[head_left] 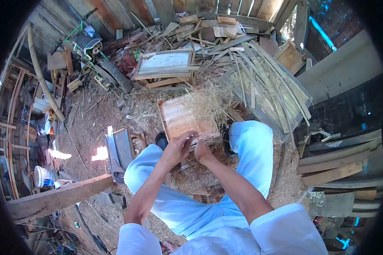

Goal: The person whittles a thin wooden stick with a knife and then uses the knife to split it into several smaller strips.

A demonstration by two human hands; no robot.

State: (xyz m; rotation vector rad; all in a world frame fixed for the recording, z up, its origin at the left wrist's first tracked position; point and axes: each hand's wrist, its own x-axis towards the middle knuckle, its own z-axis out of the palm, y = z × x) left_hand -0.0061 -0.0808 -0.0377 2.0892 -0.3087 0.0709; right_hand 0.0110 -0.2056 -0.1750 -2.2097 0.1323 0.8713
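Head view: wooden panel (183, 117) on sawdust-strewn floor (98, 114), bamboo strips (268, 80) heaped behind.

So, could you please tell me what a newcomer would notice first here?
The left hand and right hand meet at the near edge of a wooden box topped with straw, centre frame. Behind it to the right sprawls a heap of long wooden strips.

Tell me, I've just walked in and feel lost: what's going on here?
A seated person works with both hands at the near edge of a wooden box. The left hand pinches a thin pale strip; the right hand is curled shut beside it, what it grips hidden. Straw lies over the box's far right part, and a heap of slats is piled beyond.
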